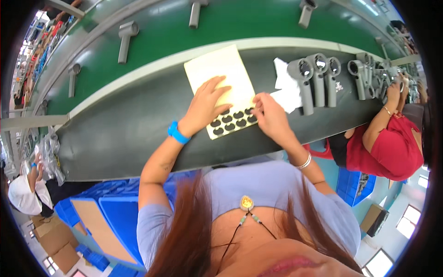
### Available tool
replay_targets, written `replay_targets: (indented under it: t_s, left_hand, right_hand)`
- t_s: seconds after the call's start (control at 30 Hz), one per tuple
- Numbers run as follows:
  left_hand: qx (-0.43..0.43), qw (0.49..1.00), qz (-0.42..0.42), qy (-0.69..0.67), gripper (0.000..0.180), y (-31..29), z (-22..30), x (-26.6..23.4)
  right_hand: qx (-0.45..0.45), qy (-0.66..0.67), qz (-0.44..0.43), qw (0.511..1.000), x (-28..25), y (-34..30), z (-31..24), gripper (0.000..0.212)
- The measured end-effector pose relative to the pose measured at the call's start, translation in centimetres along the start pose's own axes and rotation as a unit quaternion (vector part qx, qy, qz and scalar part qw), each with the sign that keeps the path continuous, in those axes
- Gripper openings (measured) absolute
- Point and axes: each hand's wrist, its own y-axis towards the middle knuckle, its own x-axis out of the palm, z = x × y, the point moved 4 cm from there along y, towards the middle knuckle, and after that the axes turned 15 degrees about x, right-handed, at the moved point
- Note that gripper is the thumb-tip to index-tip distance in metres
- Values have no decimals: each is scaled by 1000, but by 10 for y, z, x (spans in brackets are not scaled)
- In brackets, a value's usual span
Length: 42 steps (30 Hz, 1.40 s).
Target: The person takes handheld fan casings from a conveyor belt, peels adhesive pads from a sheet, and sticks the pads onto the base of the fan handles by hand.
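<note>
A pale yellow sheet [221, 64] of black stickers lies tilted on the dark work surface in front of me. Several black, roundish stickers [241, 123] sit in rows along its near end. My left hand [207, 104] rests on the sheet, palm down with fingers spread, just above the stickers. At the sheet's right edge is my right hand [273, 119], its fingers curled and thumb and forefinger close together beside the end sticker. Whatever is between those fingertips is too small or hidden to make out.
Grey devices with round heads and straight handles [318, 78] stand to the right, beside white paper [287, 99]. More of them ride on the green conveyor [161, 41] beyond a pale rail. A co-worker in red [390, 147] handles similar devices at far right; another person in white [27, 194] is at far left.
</note>
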Motion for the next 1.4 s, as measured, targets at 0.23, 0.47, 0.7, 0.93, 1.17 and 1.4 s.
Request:
replay_targets:
  t_s: [0.23, 0.47, 0.7, 0.93, 1.17, 1.4]
  left_hand:
    - [0, 1000, 5, 18, 46, 1, 2, -2]
    - [-34, 987, -145, 65, 42, -21, 52, -41]
    - [-30, 678, -364, -638, 37, -143, 163, -108]
    - [-100, 744, -314, -581, 34, -171, 182, -89]
    - [-112, 777, -304, -540, 32, -164, 180, -87]
    - [-116, 727, -608, -297, 25, -157, 134, -89]
  right_hand:
    - [-33, 34, -61, 997, -13, 3, -19, 8]
    - [-264, -2, 31, 964, -137, 60, -47, 15]
    - [-290, -242, 241, 894, -199, 230, -6, 56]
    - [-308, -513, 95, 796, -151, 298, 46, 81]
    - [-276, -378, 213, 858, -181, 266, -35, 63]
    - [-204, 117, 96, 967, -160, 105, -100, 77]
